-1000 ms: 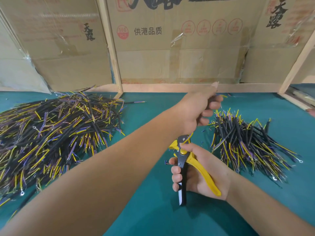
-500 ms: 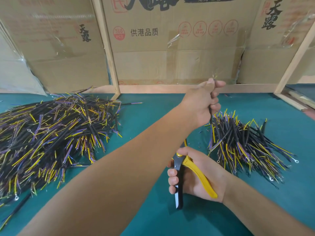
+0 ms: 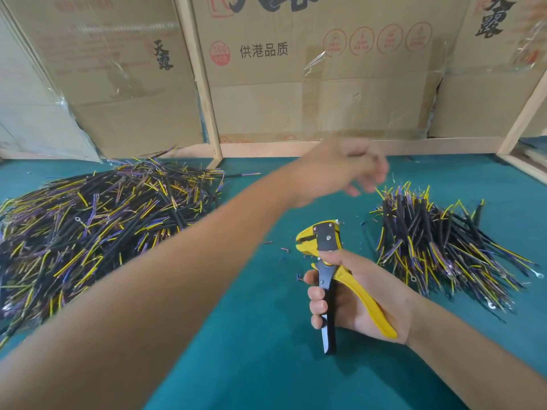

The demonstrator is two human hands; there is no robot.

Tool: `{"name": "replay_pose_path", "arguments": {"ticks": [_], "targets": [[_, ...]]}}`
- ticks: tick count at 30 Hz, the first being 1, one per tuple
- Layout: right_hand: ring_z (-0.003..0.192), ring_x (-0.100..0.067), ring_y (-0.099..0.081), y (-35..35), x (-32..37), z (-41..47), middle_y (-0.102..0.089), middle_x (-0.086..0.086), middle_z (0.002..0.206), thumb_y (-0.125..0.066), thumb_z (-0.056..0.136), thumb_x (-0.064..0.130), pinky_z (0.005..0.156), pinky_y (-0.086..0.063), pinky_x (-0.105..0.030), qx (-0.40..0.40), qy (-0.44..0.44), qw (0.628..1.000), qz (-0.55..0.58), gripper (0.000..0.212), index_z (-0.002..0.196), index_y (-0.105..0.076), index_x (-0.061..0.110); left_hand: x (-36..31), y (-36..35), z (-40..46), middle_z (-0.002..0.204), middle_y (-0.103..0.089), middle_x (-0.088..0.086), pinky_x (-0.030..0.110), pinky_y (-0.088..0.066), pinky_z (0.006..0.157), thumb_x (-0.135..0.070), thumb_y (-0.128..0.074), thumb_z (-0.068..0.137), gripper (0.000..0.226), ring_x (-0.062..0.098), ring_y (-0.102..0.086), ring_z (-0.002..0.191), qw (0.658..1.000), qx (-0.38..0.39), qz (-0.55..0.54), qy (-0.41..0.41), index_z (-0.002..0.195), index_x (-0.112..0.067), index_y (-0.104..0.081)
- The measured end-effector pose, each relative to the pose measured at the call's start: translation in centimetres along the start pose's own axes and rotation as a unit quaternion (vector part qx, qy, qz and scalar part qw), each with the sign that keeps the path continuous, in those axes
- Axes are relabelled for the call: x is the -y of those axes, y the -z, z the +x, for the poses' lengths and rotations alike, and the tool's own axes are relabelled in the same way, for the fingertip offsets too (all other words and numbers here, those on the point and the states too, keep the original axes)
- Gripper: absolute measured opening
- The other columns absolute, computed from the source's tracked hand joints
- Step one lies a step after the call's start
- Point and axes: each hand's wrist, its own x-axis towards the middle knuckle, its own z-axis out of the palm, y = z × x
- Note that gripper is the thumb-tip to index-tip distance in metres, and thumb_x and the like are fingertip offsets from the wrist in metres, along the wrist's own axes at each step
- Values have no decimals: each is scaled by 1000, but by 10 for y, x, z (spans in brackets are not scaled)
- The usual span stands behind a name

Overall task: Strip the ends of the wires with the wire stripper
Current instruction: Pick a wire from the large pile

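My right hand (image 3: 347,303) grips the yellow and black wire stripper (image 3: 321,239) upright over the green table, jaws pointing left with no wire in them. My left hand (image 3: 346,170) hovers blurred beyond the stripper, above the near edge of the smaller wire pile (image 3: 438,247). Its fingers hang loosely and no wire shows in it. A large pile of black, yellow and purple wires (image 3: 97,226) lies at the left.
Small bits of cut insulation (image 3: 284,250) lie scattered on the green table (image 3: 236,335) around the stripper. Cardboard boxes (image 3: 296,93) and a wooden post (image 3: 204,84) close off the back. A wooden frame (image 3: 524,113) stands at the right.
My left hand held a wire up near the stripper; it has since swung left and lower, and the wire is no longer seen in it. The stripper's head is now uncovered.
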Motion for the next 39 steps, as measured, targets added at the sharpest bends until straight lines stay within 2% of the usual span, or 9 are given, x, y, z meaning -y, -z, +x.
{"name": "replay_pose_path", "arguments": {"ticks": [2, 5, 8, 12, 16, 21, 26, 32, 39], "targets": [[61, -30, -52, -4, 2, -1, -54, -13, 73, -75, 82, 43, 65, -50, -43, 6, 3, 1000, 5, 42, 92, -69, 3, 13, 46, -40, 84, -68, -1, 20, -47, 67, -7, -54, 96, 13, 8, -59, 72, 979, 97, 178, 13, 93, -15, -64], [60, -28, -50, -7, 2, -9, -52, -10, 72, -84, 74, 41, 66, -51, -45, 35, 11, 999, 20, 40, 83, -73, 4, 42, 96, -94, 83, -64, -2, 24, -45, 67, -14, -62, 88, 7, 11, -56, 75, 847, 189, 474, 149, 94, -18, -64], [59, -28, -50, -10, 2, -10, -51, -10, 71, -85, 71, 40, 65, -51, -44, 35, 7, 999, 25, 40, 82, -73, 4, 66, 117, -138, 80, -54, -12, 26, -43, 66, -25, -71, 80, 23, 11, -53, 74, 758, 200, 560, 268, 101, -23, -62], [59, -28, -49, -12, 3, -13, -51, -10, 71, -84, 72, 40, 65, -51, -44, 28, 10, 999, 24, 39, 82, -73, 4, 97, 112, -170, 84, -51, -10, 29, -40, 65, -33, -70, 79, 26, 16, -50, 78, 722, 210, 597, 280, 100, -26, -55], [59, -27, -49, -17, 4, -14, -49, -10, 72, -85, 69, 41, 63, -51, -44, 20, 6, 1000, 23, 42, 82, -72, 3, 114, 111, -177, 76, -50, -10, 28, -43, 69, -29, -62, 85, 12, 17, -50, 77, 738, 173, 621, 201, 80, -27, -51], [61, -27, -48, -18, 5, -18, -49, -11, 74, -79, 78, 39, 65, -51, -45, 30, 9, 999, 22, 38, 85, -70, 3, 118, 112, -174, 84, -52, -16, 28, -39, 69, -36, -64, 81, 19, 8, -49, 80, 788, 156, 577, 148, 96, -35, -52], [57, -27, -48, -19, 4, -13, -49, -10, 69, -90, 59, 40, 61, -51, -41, 10, 6, 1000, 24, 44, 78, -72, 4, 125, 108, -171, 83, -59, -18, 27, -49, 77, -39, -57, 86, 9, 2, -54, 76, 829, 144, 521, 144, 89, -31, -59], [61, -28, -50, -9, 4, -10, -52, -10, 72, -83, 73, 42, 66, -51, -45, 40, -4, 999, 19, 41, 85, -73, 4, 132, 107, -170, 85, -62, -12, 24, -45, 71, -35, -60, 94, 8, 6, -55, 76, 888, 110, 418, 158, 89, -29, -61], [63, -28, -50, -7, 3, -9, -52, -10, 74, -79, 80, 42, 68, -50, -46, 56, -6, 998, 17, 40, 87, -72, 3, 129, 119, -170, 88, -63, -5, 29, -47, 75, -15, -67, 84, 4, 15, -56, 79, 860, 138, 473, 136, 87, -16, -66]]}}
